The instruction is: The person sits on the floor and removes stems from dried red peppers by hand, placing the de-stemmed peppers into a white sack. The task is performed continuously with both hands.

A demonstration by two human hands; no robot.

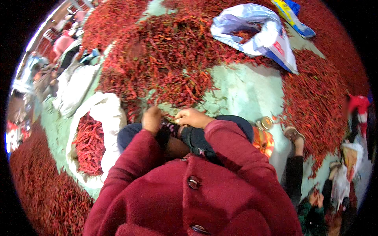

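My left hand (151, 119) is curled above my lap, close to the near edge of a heap of dried red chillies (174, 62). Motion blur hides whether anything is in its fingers. My right hand (193, 117) is just beside it, thumb and fingertips drawn together and pointing left. A small pale bit shows near those fingertips, but I cannot tell whether it is held. Loose chillies and stem scraps lie on the pale green floor (248, 85) beyond both hands. An open white woven sack (113, 113), with red chillies (89, 144) inside, stands to my left.
A white and blue plastic sack (251, 44) lies open on the far heap. More chilli heaps spread right (313, 100) and lower left (47, 180). By my right knee are a round metal tin (266, 122) and an orange patterned item (263, 141). Other people sit at both sides; one's shoe (293, 134) is nearby.
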